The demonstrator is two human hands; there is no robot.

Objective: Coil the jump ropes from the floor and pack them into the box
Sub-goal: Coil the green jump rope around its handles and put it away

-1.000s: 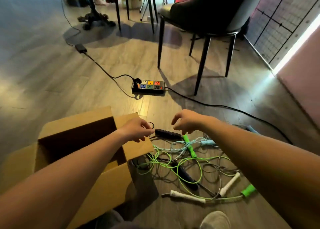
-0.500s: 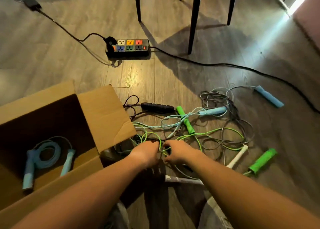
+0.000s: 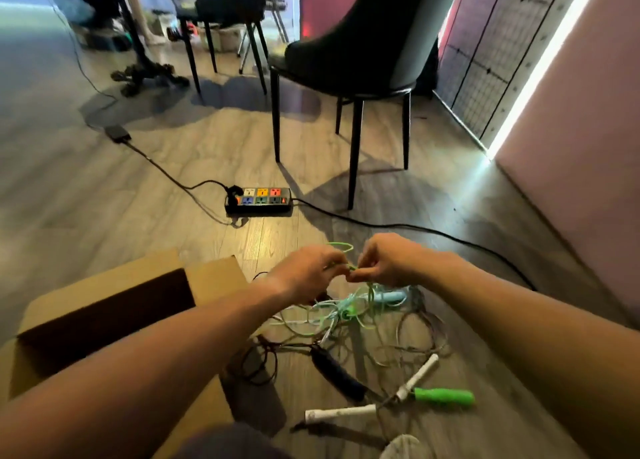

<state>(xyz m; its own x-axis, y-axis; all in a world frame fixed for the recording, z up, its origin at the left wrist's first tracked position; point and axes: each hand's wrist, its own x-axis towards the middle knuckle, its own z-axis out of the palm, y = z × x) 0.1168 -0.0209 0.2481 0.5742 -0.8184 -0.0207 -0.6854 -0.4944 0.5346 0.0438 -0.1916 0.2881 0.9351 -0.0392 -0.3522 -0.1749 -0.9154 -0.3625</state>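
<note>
Floor [image 3: 104,216]: grey-brown wood-look planks, glare patches. Pink wall [image 3: 571,146] on the right with a lit strip [image 3: 540,63] along its edge. A grid panel [image 3: 485,60] stands behind that.

Dark chair [image 3: 363,42] ahead, thin legs on the planks. Second chair [image 3: 232,4] farther back.

Power strip [image 3: 259,200] with coloured sockets lies mid-floor. Its black cable [image 3: 398,226] runs right toward the wall, and an adapter brick [image 3: 117,133] sits up left.

Open cardboard box [image 3: 104,295] at lower left, inside dark, one flap edge just beside the tangle of jump ropes [image 3: 363,320].

The tangle lies on the floor right of the box:
- green handle [image 3: 443,397]
- two white handles [image 3: 341,413]
- black handle [image 3: 337,375]
- pale blue handle [image 3: 388,297]

Left hand [image 3: 308,271] and right hand [image 3: 388,259] are raised above the tangle, almost touching. Fingers of both are curled in, pinching the green rope [image 3: 341,249]. A loop stands up between them and strands trail down into the pile.

Room to move: the widest stretch of plank is at left, between box and adapter. The right side is hemmed by cable and wall.
</note>
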